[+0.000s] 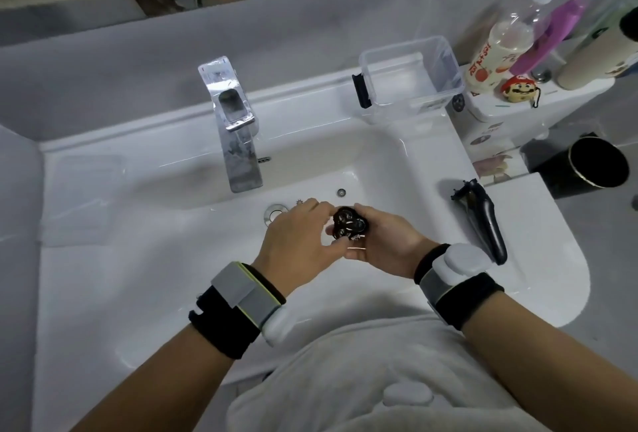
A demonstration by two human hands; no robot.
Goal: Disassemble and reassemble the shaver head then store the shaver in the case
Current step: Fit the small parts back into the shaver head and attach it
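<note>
Head view: black three-rotor shaver head [349, 226], inner side up, cradled in curled right hand [386, 245] over white ceramic sink [379, 162]; left hand [293, 241] pinches its left edge. Black tapered shaver body [483, 219] lies on the sink's right rim, long axis near-far, head end pointing away.

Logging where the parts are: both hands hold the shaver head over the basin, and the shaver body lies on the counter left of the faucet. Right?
Not quite. In the head view the shaver body lies on the counter right of the faucet. The left hand and right hand do hold the shaver head over the basin.
</note>
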